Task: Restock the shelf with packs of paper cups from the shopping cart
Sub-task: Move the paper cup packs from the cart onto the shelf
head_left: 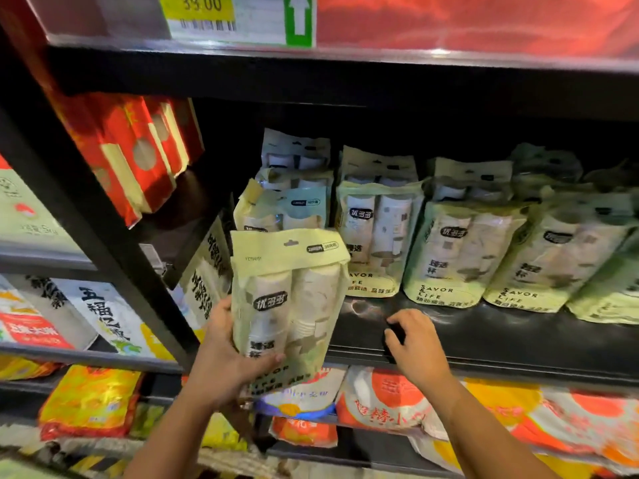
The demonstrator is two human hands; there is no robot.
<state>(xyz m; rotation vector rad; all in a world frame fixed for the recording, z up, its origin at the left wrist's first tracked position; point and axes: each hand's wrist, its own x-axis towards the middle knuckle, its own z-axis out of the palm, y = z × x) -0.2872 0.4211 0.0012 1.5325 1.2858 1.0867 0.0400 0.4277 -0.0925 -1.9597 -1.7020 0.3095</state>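
Note:
My left hand (221, 357) grips a pale green pack of paper cups (294, 299) by its lower left side, holding it upright in front of the dark shelf (484, 344). My right hand (415, 340) rests on the shelf's front edge, fingers curled and apart, with nothing in it. Several matching packs of paper cups (456, 250) stand in rows on the shelf, behind and to the right of the held pack. A bare strip of shelf lies between my right hand and those rows. The shopping cart is out of view.
Red boxes (138, 157) lean at the shelf's left end beside a black upright post (103, 243). A price label (207, 15) sits on the shelf above. White and orange bags (380, 399) fill the shelf below; more bagged goods (90, 399) fill the left bay.

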